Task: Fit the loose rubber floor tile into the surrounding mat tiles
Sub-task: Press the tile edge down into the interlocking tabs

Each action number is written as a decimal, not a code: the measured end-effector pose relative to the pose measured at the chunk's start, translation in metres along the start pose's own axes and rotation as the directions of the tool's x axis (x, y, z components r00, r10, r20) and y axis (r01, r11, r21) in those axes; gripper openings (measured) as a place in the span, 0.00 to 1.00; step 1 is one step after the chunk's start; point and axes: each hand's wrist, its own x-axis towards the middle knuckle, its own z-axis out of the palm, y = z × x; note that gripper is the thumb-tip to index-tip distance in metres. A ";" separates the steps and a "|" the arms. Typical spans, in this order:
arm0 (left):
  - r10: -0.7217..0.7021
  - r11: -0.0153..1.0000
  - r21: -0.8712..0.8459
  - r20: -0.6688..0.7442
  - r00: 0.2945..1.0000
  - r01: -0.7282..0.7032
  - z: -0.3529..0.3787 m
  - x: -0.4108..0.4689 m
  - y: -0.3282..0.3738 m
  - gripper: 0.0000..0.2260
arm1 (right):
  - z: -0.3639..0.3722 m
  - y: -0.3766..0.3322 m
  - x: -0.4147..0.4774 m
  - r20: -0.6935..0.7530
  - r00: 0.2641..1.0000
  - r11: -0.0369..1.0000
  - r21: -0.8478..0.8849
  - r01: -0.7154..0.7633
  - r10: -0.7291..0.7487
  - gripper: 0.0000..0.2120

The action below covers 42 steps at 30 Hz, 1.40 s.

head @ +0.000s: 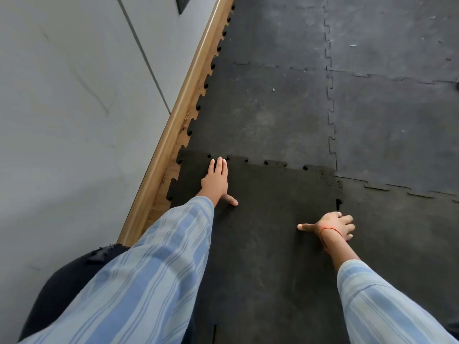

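The loose rubber tile (pixel 263 202) is darker black with jigsaw-toothed edges and lies flat in front of me. Its far edge overlaps the grey mat tile beyond (pixel 260 115), with several teeth resting on top of it. My left hand (pixel 216 182) lies flat on the tile near its far left corner, fingers together and pointing away, thumb spread. My right hand (pixel 334 225) presses on the tile's right edge, fingers bent over the seam with the neighbouring tile (pixel 402 234), thumb stretched left. Neither hand holds anything.
Grey interlocking mat tiles (pixel 392 120) cover the floor ahead and to the right. A wooden skirting strip (pixel 173 135) and a grey wall (pixel 74 108) run along the left, with a narrow strip of wood floor showing. My knee in dark cloth is at lower left.
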 end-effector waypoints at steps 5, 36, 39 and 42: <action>0.011 1.000 0.006 0.000 1.000 -0.011 -0.001 -0.007 0.000 0.63 | -0.002 0.019 -0.012 -0.035 0.990 0.987 -0.091 0.131 -0.135 0.54; 0.147 0.983 -0.118 0.036 0.989 -0.141 0.007 0.011 -0.015 0.63 | 0.008 0.031 -0.020 -0.124 0.937 0.937 -0.172 0.305 -0.328 0.53; 0.128 0.948 -0.293 -0.016 0.992 -0.127 0.008 0.012 -0.010 0.62 | 0.007 0.033 -0.020 -0.114 0.937 0.938 -0.146 0.313 -0.330 0.53; 0.103 0.898 -0.427 -0.034 0.994 -0.108 0.006 0.012 -0.005 0.60 | 0.007 0.036 -0.020 -0.121 0.935 0.938 -0.142 0.317 -0.334 0.54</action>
